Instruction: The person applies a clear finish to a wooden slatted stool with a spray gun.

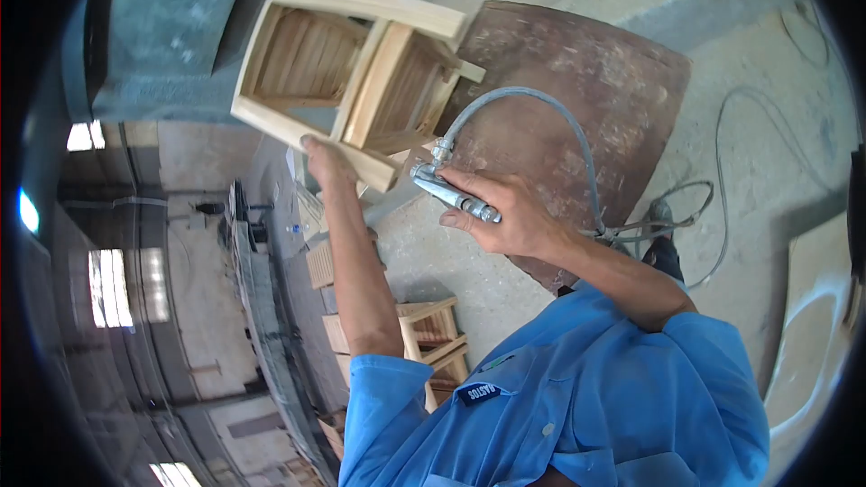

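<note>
My left hand grips the lower rail of a pale wooden frame, which has slatted panels inside and is held up at a tilt. In my right hand is a metal air gun, with the fingers closed round its body. The gun's head points left, close to the frame's lower right end but apart from it. A grey hose arches up from the gun's fitting and curves down past my right wrist.
Below the frame lies a worn brown board on the concrete floor. Loose hose coils to the right. More wooden pieces stand near my left arm. A pale panel is at the right edge, a grey-blue metal surface at upper left.
</note>
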Action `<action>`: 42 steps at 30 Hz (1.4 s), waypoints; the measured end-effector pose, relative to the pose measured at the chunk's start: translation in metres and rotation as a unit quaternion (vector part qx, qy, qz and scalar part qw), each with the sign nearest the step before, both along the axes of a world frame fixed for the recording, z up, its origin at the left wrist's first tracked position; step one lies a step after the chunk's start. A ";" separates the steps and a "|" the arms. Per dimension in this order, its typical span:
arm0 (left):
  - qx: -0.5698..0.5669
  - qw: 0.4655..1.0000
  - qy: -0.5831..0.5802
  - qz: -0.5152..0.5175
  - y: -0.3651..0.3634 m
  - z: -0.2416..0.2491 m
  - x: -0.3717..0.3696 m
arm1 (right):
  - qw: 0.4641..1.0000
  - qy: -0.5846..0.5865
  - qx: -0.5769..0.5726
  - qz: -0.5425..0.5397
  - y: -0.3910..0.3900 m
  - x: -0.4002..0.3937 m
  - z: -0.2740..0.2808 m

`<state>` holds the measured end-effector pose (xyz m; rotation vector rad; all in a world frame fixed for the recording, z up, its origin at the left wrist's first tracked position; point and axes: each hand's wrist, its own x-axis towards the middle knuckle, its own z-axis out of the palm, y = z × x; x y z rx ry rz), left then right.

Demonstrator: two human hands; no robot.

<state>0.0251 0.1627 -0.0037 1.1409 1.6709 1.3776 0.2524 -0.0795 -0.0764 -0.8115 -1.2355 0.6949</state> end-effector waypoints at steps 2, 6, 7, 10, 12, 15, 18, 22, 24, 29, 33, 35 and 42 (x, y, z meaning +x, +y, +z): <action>0.011 0.998 0.038 0.058 0.000 0.001 0.009 | 0.999 0.008 -0.034 -0.019 0.002 0.006 -0.019; 0.023 0.996 0.063 0.060 0.004 0.007 0.008 | 0.991 0.062 -0.055 -0.110 0.012 0.020 -0.055; 0.035 0.997 0.053 0.050 0.002 0.007 0.011 | 0.983 0.113 -0.057 -0.132 0.015 0.022 -0.060; 0.024 0.996 0.077 0.036 0.003 0.009 0.011 | 0.973 0.163 -0.062 -0.154 0.028 0.031 -0.070; 0.017 0.995 0.088 0.033 0.010 0.008 0.002 | 0.968 0.177 -0.043 -0.172 0.038 0.032 -0.072; 0.009 0.996 0.086 0.032 0.014 0.009 0.002 | 0.969 0.165 -0.032 -0.181 0.048 0.026 -0.074; 0.007 0.995 0.094 0.044 0.012 0.011 0.000 | 0.975 0.148 -0.024 -0.164 0.046 0.010 -0.077; 0.005 0.997 0.070 0.029 0.018 0.009 -0.004 | 0.983 0.126 0.001 -0.136 0.037 -0.011 -0.078; 0.013 0.997 0.068 0.015 0.011 0.009 0.002 | 0.989 0.120 -0.035 -0.078 0.026 -0.013 -0.073; 0.020 0.997 0.074 0.028 0.017 0.007 -0.006 | 0.993 0.092 -0.068 0.016 0.021 -0.019 -0.076; 0.007 0.996 0.084 0.040 0.016 0.010 -0.002 | 0.991 0.103 -0.083 -0.007 0.037 -0.008 -0.085; 0.010 0.996 0.087 0.035 0.010 0.009 0.002 | 0.983 0.149 -0.093 -0.044 0.044 0.009 -0.087; 0.001 0.995 0.093 0.044 0.007 0.010 0.010 | 0.962 0.200 -0.120 -0.145 0.062 0.038 -0.095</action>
